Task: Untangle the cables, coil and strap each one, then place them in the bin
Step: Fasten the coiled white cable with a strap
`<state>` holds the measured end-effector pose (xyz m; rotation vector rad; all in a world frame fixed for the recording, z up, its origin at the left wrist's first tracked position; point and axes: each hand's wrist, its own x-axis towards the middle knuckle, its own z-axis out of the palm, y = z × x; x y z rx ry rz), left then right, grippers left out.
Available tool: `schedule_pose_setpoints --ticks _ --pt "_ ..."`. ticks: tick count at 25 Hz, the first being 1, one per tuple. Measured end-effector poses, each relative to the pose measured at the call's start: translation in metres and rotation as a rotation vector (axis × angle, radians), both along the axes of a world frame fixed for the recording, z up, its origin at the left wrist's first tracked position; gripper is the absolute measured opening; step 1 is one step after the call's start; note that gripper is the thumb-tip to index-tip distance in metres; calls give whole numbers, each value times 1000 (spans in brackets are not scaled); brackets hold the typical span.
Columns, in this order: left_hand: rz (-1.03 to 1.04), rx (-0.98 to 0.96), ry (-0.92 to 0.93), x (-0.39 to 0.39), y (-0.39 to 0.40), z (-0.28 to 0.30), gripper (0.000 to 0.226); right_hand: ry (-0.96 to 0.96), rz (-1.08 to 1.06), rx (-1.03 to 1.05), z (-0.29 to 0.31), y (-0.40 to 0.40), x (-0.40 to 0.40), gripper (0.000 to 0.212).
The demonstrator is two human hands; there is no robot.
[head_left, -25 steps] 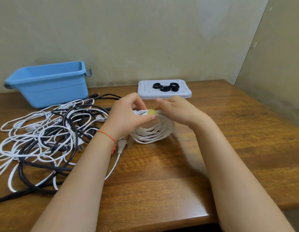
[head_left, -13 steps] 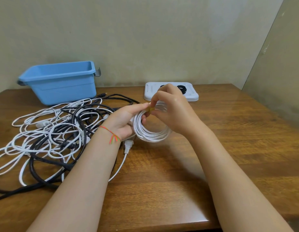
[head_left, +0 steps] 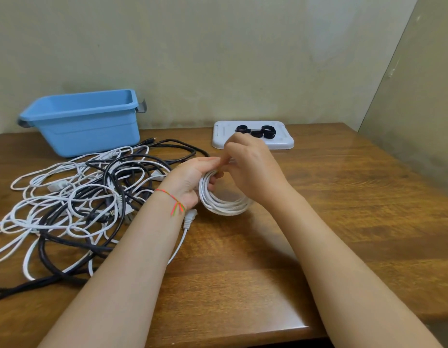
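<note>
My left hand (head_left: pixel 190 180) holds the white coil (head_left: pixel 224 200) with its fingers curled round the side of the loop. My right hand (head_left: pixel 253 172) pinches at the top of the coil, fingertips pressed together on something small there. I cannot tell what it is, because my fingers hide it. The coil stands up on the table (head_left: pixel 343 209), in the middle of it, with its bottom near the wood.

To the left of the coil is a big pile (head_left: pixel 74 204) of white and black cables, all mixed up. One white plug (head_left: pixel 189 218) lies just beside the coil, under my left wrist. A thin string band (head_left: pixel 174 200) in red, orange and green goes round that wrist.

Far to the left of the coil, behind the pile, is the blue bin (head_left: pixel 92 131), by the wall. Behind the coil is a white tray (head_left: pixel 283 141) with black straps (head_left: pixel 258 131) on it. My right hand covers part of the tray.

I can read no words on anything.
</note>
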<state>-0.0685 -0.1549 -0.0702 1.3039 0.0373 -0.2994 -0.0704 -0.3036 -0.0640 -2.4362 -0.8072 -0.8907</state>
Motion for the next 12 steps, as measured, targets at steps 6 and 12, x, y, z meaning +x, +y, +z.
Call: schedule_pose_setpoints --ticks 6,12 --pt "123 229 -87 -2 -6 -2 19 379 -23 239 5 -11 -4 19" --pt "145 331 -267 -9 -8 1 8 666 119 396 20 -31 -8 20"
